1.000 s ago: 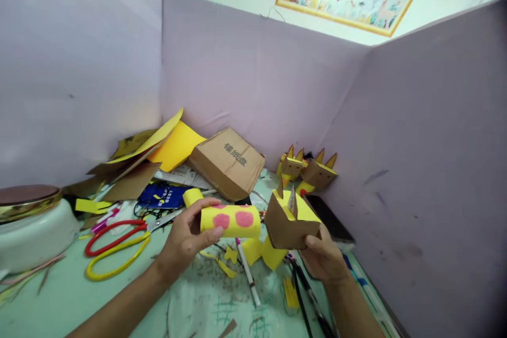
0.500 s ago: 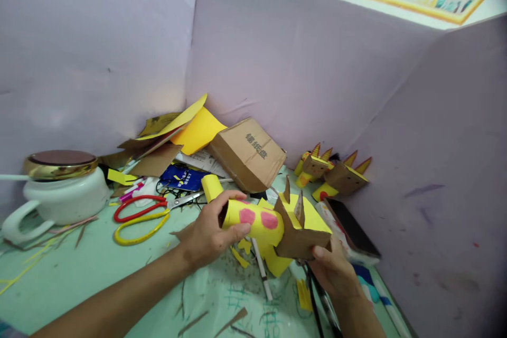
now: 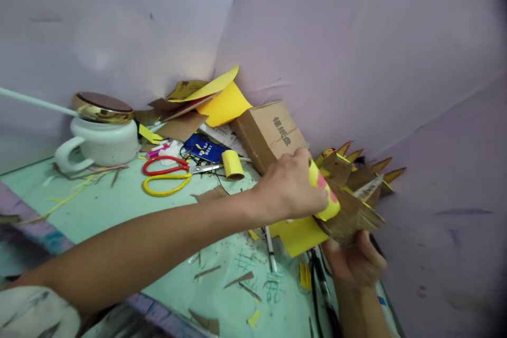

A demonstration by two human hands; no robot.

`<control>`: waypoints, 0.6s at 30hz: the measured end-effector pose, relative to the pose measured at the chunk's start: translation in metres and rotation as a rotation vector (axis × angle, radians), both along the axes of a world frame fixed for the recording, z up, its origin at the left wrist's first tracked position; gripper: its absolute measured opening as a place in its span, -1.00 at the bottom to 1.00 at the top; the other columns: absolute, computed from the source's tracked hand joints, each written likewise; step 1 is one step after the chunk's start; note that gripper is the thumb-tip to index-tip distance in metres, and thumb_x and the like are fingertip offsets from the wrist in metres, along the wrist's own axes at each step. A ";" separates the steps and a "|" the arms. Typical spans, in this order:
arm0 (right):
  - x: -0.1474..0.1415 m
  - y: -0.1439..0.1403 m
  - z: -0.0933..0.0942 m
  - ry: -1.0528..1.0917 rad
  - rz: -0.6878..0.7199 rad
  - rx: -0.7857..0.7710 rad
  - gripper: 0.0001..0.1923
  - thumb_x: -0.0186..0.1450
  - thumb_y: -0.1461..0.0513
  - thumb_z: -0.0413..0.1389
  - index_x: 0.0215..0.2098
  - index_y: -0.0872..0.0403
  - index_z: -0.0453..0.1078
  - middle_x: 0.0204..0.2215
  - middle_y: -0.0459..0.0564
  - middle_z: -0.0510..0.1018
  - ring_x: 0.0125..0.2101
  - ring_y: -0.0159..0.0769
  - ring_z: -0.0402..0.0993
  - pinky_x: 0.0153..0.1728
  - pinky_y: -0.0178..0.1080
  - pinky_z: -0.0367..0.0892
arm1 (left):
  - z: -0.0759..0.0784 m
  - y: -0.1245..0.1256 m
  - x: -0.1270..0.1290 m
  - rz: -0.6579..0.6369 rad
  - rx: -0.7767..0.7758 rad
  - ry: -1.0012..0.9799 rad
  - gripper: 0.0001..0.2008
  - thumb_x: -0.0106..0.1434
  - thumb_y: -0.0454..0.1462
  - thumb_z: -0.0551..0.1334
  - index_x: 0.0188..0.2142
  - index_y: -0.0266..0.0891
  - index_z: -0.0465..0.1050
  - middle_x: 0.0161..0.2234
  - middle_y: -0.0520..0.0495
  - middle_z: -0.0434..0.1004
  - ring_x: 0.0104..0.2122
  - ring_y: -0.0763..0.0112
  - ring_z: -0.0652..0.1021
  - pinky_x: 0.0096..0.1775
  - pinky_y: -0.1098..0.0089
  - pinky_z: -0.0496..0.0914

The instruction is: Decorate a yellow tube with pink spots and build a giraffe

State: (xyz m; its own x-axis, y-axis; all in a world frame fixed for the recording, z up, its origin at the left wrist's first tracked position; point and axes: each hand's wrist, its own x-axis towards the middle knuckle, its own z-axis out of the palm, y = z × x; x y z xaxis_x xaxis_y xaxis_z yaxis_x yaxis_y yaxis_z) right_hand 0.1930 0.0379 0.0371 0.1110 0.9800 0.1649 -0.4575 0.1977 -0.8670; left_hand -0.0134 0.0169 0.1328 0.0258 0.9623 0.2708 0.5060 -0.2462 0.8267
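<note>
My left hand is wrapped round a yellow paper tube with pink spots, covering much of it. The tube meets a small cardboard box piece, which is tilted and has pointed cardboard pieces on its far side. My right hand grips that box piece from below, thumb on its lower edge. A flat yellow paper sheet lies below the tube. Left of my left hand, a short yellow-covered tube stands near scissors with red and yellow handles.
A white mug with a gold-rimmed lid stands at left. A brown cardboard box leans at the back beside yellow paper. Spiked cardboard figures sit along the right wall. Cardboard scraps and a white marker litter the table.
The spotted tube and box piece have moved right and turned, tilting away. My left hand has swung over the tube. The view has turned, showing the table's front edge.
</note>
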 end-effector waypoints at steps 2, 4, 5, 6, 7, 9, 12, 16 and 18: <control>0.003 0.001 -0.001 -0.014 -0.004 0.008 -0.64 0.14 0.07 0.18 -0.10 -0.05 0.50 -0.08 -0.03 0.60 0.10 -0.02 0.35 0.17 0.14 0.09 | 0.004 0.003 0.005 -0.008 -0.013 0.025 -0.60 -0.02 -0.22 0.23 -0.16 -0.27 0.28 -0.18 -0.29 0.50 -0.21 0.07 0.54 -0.24 0.25 0.42; 0.006 0.002 -0.002 -0.020 -0.002 0.012 -0.65 0.19 0.08 0.13 -0.08 -0.05 0.49 -0.08 -0.05 0.60 0.12 -0.03 0.32 0.20 0.15 0.02 | 0.004 0.005 0.008 -0.019 -0.011 0.026 -0.60 -0.01 -0.22 0.22 -0.15 -0.27 0.26 -0.16 -0.30 0.49 -0.20 0.08 0.54 -0.25 0.27 0.41; 0.007 0.002 -0.003 -0.017 -0.004 0.010 -0.66 0.19 0.09 0.12 -0.07 -0.05 0.48 -0.08 -0.06 0.60 0.12 -0.04 0.32 0.22 0.15 -0.01 | 0.003 0.005 0.008 -0.022 -0.008 0.025 -0.60 -0.01 -0.22 0.22 -0.15 -0.27 0.26 -0.16 -0.29 0.49 -0.19 0.08 0.53 -0.25 0.28 0.41; 0.008 0.003 -0.003 -0.010 -0.006 0.004 -0.66 0.20 0.10 0.11 -0.07 -0.04 0.48 -0.08 -0.06 0.60 0.13 -0.04 0.32 0.23 0.15 -0.04 | 0.001 0.006 0.008 -0.025 -0.008 0.027 -0.61 -0.01 -0.23 0.22 -0.15 -0.26 0.26 -0.17 -0.29 0.49 -0.19 0.09 0.53 -0.25 0.29 0.41; 0.009 0.003 -0.003 -0.003 -0.009 -0.002 -0.66 0.20 0.11 0.11 -0.08 -0.04 0.49 -0.09 -0.06 0.61 0.12 -0.03 0.32 0.23 0.16 -0.06 | -0.001 0.007 0.007 -0.027 -0.008 0.030 -0.61 -0.01 -0.23 0.22 -0.16 -0.26 0.25 -0.18 -0.27 0.50 -0.19 0.10 0.53 -0.25 0.29 0.41; 0.010 0.004 -0.004 0.007 -0.013 -0.018 -0.66 0.19 0.11 0.11 -0.08 -0.02 0.49 -0.10 -0.05 0.61 0.12 -0.02 0.33 0.24 0.16 -0.07 | -0.005 0.009 0.006 -0.030 -0.011 0.042 -0.62 -0.01 -0.22 0.22 -0.17 -0.24 0.24 -0.20 -0.25 0.50 -0.21 0.11 0.54 -0.26 0.30 0.41; 0.010 0.004 -0.005 0.009 -0.025 -0.020 -0.65 0.16 0.10 0.15 -0.08 -0.04 0.49 -0.10 -0.04 0.61 0.12 -0.02 0.33 0.22 0.17 -0.02 | -0.007 0.012 0.002 -0.037 -0.003 0.053 -0.64 0.01 -0.17 0.21 -0.19 -0.21 0.25 -0.24 -0.21 0.50 -0.23 0.11 0.53 -0.27 0.28 0.41; 0.009 0.003 -0.006 -0.006 -0.032 -0.001 -0.48 0.05 0.08 0.25 0.00 -0.08 0.43 0.00 -0.01 0.55 0.12 0.01 0.32 0.17 0.17 0.09 | -0.006 0.011 -0.002 -0.051 0.029 0.025 -0.62 0.02 -0.15 0.23 -0.17 -0.20 0.26 -0.23 -0.17 0.49 -0.23 0.14 0.52 -0.21 0.23 0.41; 0.009 0.002 -0.007 -0.003 -0.016 -0.007 -0.40 0.01 0.08 0.28 0.04 -0.09 0.40 0.01 0.02 0.54 0.08 0.03 0.36 0.11 0.17 0.18 | -0.007 0.010 -0.004 -0.064 0.047 -0.005 -0.62 0.03 -0.16 0.24 -0.16 -0.21 0.27 -0.21 -0.15 0.48 -0.21 0.17 0.51 -0.15 0.23 0.39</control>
State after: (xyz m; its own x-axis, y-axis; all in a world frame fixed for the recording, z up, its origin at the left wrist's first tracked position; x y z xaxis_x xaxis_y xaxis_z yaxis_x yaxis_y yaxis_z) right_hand 0.2016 0.0401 0.0303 0.1260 0.9793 0.1585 -0.4513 0.1988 -0.8699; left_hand -0.0175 0.0272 0.1260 0.0853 0.9449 0.3160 0.4835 -0.3166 0.8161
